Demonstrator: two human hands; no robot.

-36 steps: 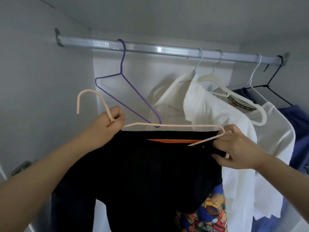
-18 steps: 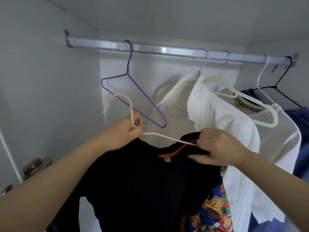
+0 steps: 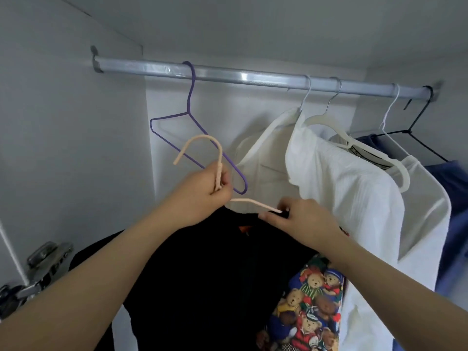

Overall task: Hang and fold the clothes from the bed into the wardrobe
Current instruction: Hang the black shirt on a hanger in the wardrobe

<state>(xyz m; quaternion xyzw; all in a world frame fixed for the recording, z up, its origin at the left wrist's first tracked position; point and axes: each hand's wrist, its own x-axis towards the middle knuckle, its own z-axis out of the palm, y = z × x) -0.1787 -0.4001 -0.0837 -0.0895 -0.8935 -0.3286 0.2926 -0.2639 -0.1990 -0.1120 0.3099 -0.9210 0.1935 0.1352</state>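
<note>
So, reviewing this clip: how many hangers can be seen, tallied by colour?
Purple wire hanger, empty on the rail: 1
Peach wire hanger, gripped by the left hand, carrying the black garment: 1
White hangers on the rail: 3
Black wire hanger on the rail: 1
Total: 6

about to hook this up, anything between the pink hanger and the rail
Nothing solid blocks it. The pink hanger sits below the rail, with the empty purple hanger just behind its hook; bare rail lies either side.
</note>
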